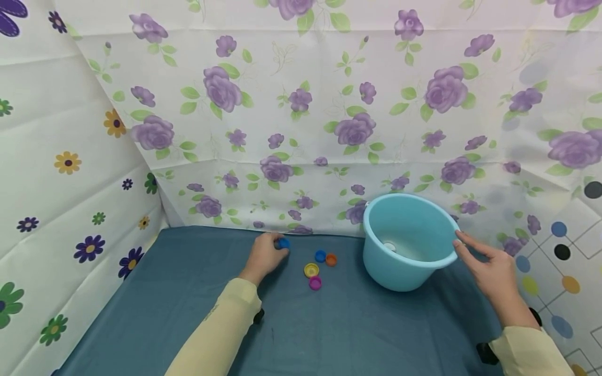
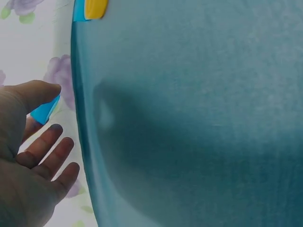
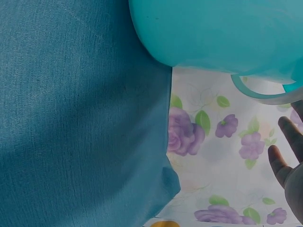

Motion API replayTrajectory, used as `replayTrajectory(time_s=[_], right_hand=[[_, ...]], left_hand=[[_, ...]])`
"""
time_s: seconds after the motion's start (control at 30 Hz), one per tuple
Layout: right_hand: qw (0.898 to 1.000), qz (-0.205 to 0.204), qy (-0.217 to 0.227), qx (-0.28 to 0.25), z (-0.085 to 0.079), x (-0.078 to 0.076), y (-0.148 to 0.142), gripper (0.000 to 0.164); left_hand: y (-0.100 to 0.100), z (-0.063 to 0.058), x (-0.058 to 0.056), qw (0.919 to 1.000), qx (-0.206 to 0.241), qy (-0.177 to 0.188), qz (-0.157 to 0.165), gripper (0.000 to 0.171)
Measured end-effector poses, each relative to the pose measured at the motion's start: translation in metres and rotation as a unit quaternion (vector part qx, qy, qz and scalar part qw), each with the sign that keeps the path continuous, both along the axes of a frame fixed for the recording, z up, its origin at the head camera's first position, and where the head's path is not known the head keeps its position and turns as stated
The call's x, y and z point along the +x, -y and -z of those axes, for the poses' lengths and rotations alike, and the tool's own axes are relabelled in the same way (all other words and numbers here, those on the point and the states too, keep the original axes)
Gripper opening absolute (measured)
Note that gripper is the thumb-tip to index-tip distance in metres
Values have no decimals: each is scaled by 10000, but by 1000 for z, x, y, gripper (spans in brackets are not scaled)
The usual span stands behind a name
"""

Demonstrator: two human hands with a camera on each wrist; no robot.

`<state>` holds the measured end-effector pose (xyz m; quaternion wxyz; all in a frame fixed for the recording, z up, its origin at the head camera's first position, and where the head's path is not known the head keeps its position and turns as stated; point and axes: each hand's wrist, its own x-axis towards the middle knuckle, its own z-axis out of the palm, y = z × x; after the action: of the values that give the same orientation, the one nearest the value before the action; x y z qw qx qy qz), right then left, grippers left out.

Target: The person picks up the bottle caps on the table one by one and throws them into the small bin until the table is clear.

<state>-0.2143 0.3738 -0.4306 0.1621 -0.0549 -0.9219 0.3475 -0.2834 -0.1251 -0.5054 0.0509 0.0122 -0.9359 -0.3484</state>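
My left hand (image 1: 265, 257) pinches a small blue cup-shaped piece (image 1: 282, 243) between thumb and fingertips, near the cloth's back edge. In the left wrist view the blue piece (image 2: 44, 111) shows between thumb and forefinger, while the other fingers are spread. My right hand (image 1: 494, 274) has its fingers extended against the right rim of a light blue bucket (image 1: 400, 271). The right wrist view shows fingers (image 3: 291, 135) just beside the bucket's pale handle (image 3: 265, 98). A small white round spot (image 1: 389, 246) shows inside the bucket.
Small round pieces lie between hand and bucket: blue (image 1: 320, 256), orange (image 1: 331, 259), yellow (image 1: 311, 270) and magenta (image 1: 315, 283). Blue cloth (image 1: 357, 329) covers the table. A flowered sheet (image 1: 301, 130) hangs behind it, with patterned sheets at both sides.
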Motion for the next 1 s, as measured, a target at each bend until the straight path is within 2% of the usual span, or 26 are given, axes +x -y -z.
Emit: replayTrajectory(time_s=[0.17, 0.27, 0.43, 0.63, 0.8, 1.0], right_hand=[[10000, 22, 20, -22, -1, 0, 0, 43], [10000, 32, 45, -83, -1, 1, 0, 43], [9998, -1, 82, -201, -1, 2, 1, 44], [10000, 0, 43, 15, -1, 2, 1, 43], [10000, -1, -16, 24, 0, 3, 1, 42], [10000, 16, -15, 10, -1, 1, 1, 42]], left_hand=[[3, -8, -3, 9992, 278, -269, -28, 37], [3, -14, -5, 9985, 454, -305, -49, 34], [-2, -21, -6, 9975, 539, -459, -78, 35], [-10, -27, -7, 9956, 716, -596, -52, 34], [-18, -35, -6, 9927, 961, -718, 86, 33], [-34, -51, -6, 9859, 1314, -947, 414, 38]])
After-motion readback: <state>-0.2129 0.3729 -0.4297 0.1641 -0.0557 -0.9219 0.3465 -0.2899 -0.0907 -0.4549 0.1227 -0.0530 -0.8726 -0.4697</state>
